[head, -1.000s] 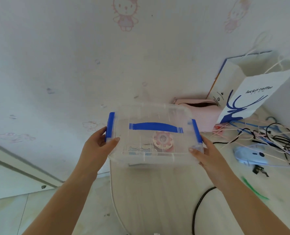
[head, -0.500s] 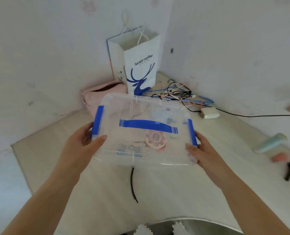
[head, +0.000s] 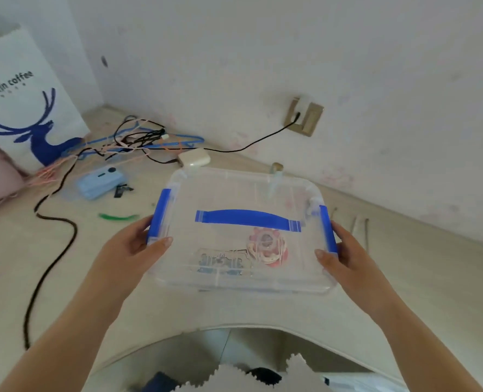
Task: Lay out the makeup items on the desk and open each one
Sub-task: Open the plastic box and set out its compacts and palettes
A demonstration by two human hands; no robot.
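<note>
Hands, two: left hand (head: 131, 247) and right hand (head: 344, 257) grip one box (head: 234, 193).

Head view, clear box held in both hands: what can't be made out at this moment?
- Contents of the clear box: seen only blurred through the lid; a pink round item shows, its kind unclear.
- Whether the box rests on the desk or hangs above it: cannot tell.
- Left hand and right hand: fingers partly hidden behind the blue latches.
- Paper bag: cut off by the left edge.
</note>
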